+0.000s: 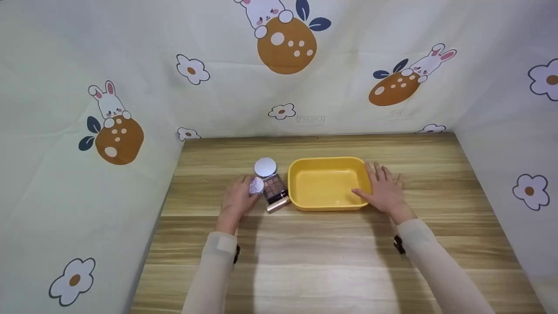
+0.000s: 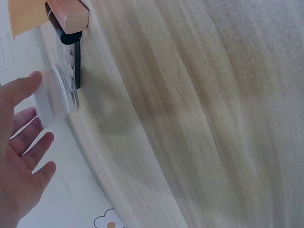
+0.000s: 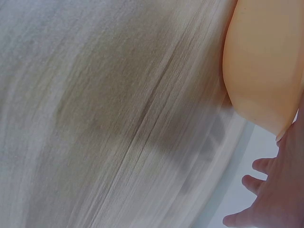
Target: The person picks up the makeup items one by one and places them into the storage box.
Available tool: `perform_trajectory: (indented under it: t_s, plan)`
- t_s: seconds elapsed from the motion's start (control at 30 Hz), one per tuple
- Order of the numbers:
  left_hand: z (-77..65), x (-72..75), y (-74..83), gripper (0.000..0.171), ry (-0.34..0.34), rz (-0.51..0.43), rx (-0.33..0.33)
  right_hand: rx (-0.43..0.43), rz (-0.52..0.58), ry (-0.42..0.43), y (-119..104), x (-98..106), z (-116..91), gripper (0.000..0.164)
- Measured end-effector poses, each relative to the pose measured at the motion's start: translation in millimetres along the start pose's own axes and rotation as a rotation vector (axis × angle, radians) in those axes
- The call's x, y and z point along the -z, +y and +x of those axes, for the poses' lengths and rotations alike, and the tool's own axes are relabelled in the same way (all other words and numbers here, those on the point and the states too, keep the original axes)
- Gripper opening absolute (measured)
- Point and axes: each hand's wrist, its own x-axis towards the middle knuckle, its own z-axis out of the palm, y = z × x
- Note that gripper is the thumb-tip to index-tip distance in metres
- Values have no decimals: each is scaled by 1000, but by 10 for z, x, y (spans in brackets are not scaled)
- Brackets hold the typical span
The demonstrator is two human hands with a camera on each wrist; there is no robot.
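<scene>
My left hand pinches a small round compact with a pale, marbled top, the thumb on its near edge. In the left wrist view this compact stands on edge, with part of the hand's grip hidden behind it. Close by lie a larger silvery round compact, an eyeshadow palette and a rose-gold tube. My right hand rests at the right end of a yellow tub, thumb inside the rim, other fingers outside. Those fingers look spread and fairly straight in the right wrist view.
The wooden tabletop runs back to a cloth wall printed with rabbits and flowers, with more cloth on both sides. The tub's left wall stands right beside the palette and the tube.
</scene>
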Motion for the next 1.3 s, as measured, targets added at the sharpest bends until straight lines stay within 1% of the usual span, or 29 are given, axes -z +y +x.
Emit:
perform_trajectory:
  t_s: [0.27, 0.47, 0.73, 0.97, 1.13, 1.3]
  plan:
    - [39, 70, 68, 57, -17, -11, 10, -7, 4, -6, -3, 5, -5, 103]
    - [82, 114, 116, 57, -10, -1, -10, -14, 31, -18, -8, -2, -8, 102]
    - [147, 159, 190, 60, -42, 5, 5, -18, 30, -28, -17, 10, -5, 102]
    - [198, 204, 252, 58, -35, 24, -25, -22, 26, -33, -21, 27, -16, 103]
    - [223, 235, 302, 58, -47, 5, -21, -21, 18, -35, -22, 27, -10, 103]
    - [260, 262, 352, 58, -31, 30, -37, -24, 7, -41, -30, 34, -12, 103]
